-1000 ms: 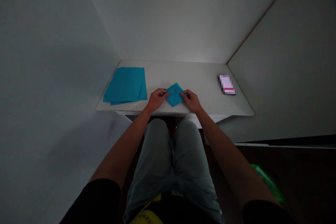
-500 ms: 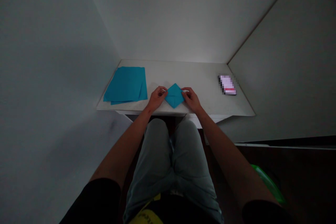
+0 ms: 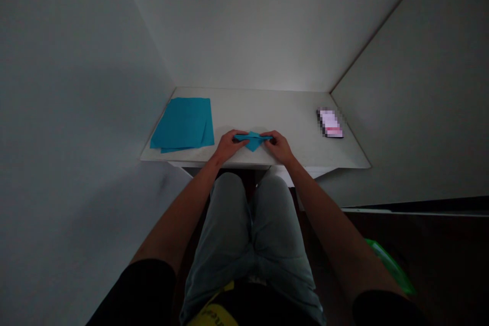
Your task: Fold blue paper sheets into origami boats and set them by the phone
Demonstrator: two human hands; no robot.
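A small piece of folded blue paper (image 3: 253, 142) is held above the front middle of the white table, between my two hands. Its flaps stand out to the left and right as a thin band, with a point hanging toward me below. My left hand (image 3: 229, 145) pinches the left end between thumb and fingers. On the opposite end, my right hand (image 3: 279, 146) grips the paper in the same way. Parts of both ends are covered by the fingers.
Several blue paper sheets (image 3: 182, 123) lie stacked at the left of the white table (image 3: 267, 107). A phone (image 3: 330, 123) with a lit, pixelated screen rests at the right. Walls enclose the table. A green object (image 3: 391, 266) sits on the dark floor at lower right.
The folded paper has gone from a flat diamond shape to a narrow, wide band with a point below. Both hands have shifted their grip along its ends.
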